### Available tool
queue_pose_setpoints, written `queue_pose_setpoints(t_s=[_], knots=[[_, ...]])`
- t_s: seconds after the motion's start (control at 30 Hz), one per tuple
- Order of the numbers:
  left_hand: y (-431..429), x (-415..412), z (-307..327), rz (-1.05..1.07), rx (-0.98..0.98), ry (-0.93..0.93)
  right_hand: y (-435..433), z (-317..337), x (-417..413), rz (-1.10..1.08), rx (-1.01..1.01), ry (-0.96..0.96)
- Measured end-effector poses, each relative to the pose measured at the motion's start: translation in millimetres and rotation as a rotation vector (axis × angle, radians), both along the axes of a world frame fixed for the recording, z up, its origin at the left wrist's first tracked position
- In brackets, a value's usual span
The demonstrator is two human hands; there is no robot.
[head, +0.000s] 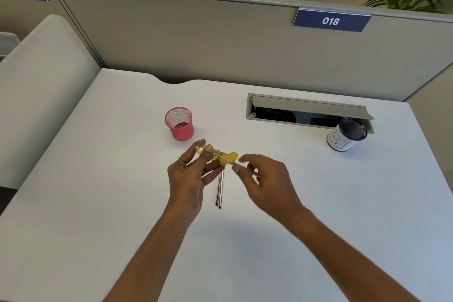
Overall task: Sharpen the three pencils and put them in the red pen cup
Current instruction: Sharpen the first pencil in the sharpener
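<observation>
My left hand grips a yellow see-through pencil sharpener above the white desk, its flip lid open toward the right. My right hand hovers just right of the lid, blurred, with loosely curled fingers that hold nothing I can make out. Two dark pencils lie side by side on the desk below the sharpener, their upper ends hidden behind my left fingers. A third pencil is not visible. The red mesh pen cup stands upright beyond my left hand and looks empty.
A black mesh cup wrapped in white paper stands at the right, beside an open cable tray set into the desk. A grey partition runs along the back edge. A pale cushioned surface lies left of the desk.
</observation>
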State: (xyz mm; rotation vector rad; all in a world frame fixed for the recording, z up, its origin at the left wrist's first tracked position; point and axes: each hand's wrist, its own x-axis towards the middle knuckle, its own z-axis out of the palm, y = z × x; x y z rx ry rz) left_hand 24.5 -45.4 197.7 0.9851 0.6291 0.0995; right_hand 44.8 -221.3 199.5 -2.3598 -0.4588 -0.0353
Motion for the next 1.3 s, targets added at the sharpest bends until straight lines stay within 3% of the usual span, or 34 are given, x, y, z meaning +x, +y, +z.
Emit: queue_pose_setpoints(t_s=[0.07, 0.13, 0.2, 0.27, 0.37, 0.47, 0.53, 0.6, 0.67, 0.7, 0.77, 0.87, 0.93, 1.03, 1.13, 1.2, 1.3], knots=[[0.0, 3.0, 3.4, 0.018, -0.040, 0.003, -6.4, -11.3, -4.4, 0.063, -0.362, -0.468], [-0.5, 4.5, 5.0, 0.014, -0.049, 0.003, -9.2, -17.3, -5.1, 0.073, -0.509, -0.687], [-2.5, 3.8, 5.0, -0.002, -0.043, 0.006, -10.0, -17.3, -3.8, 0.052, -0.522, -0.746], [-3.4, 1.4, 3.9, -0.009, -0.038, 0.008, -8.2, -15.8, -4.7, 0.043, -0.450, -0.676], [-1.6, -3.4, 0.6, -0.024, -0.007, 0.000, 0.2, -6.8, -10.5, 0.018, -0.130, -0.257], [1.0, -6.1, -0.3, -0.058, 0.023, -0.026, 5.6, 13.8, -6.6, -0.138, 0.322, 0.489], [0.9, -7.9, -0.2, -0.074, 0.030, -0.031, 2.0, 29.0, 0.6, -0.249, 0.512, 0.979], [0.2, -9.5, -0.2, -0.080, 0.029, -0.030, -2.2, 35.4, 2.7, -0.254, 0.561, 1.168], [0.7, -9.9, -0.6, -0.067, 0.027, -0.033, -0.2, 29.5, -1.2, -0.188, 0.500, 1.015], [0.7, -9.4, -0.6, -0.056, 0.022, -0.037, 2.1, 24.0, -5.5, -0.152, 0.423, 0.812], [0.5, -7.4, 0.8, -0.034, 0.011, -0.041, 4.6, 11.6, -12.8, -0.100, 0.178, 0.232], [0.1, -3.9, 3.4, -0.008, -0.019, -0.028, -1.8, -7.1, -20.1, -0.019, -0.349, -0.432], [-0.6, -3.4, 3.8, -0.008, -0.028, -0.019, -5.1, -15.9, -20.2, -0.010, -0.487, -0.659], [-2.9, -6.5, 2.3, -0.023, -0.034, -0.012, -6.1, -18.5, -18.7, -0.021, -0.525, -0.738], [-3.1, -11.8, -0.8, -0.016, -0.038, -0.009, -2.4, -15.9, -22.7, -0.014, -0.334, -0.488], [-1.4, -14.9, -3.7, -0.023, -0.026, -0.013, 3.1, -7.4, -24.0, -0.042, -0.066, -0.109], [-0.2, -17.9, -6.4, -0.047, -0.005, -0.019, 3.8, 14.2, -12.3, -0.164, 0.309, 0.631]])
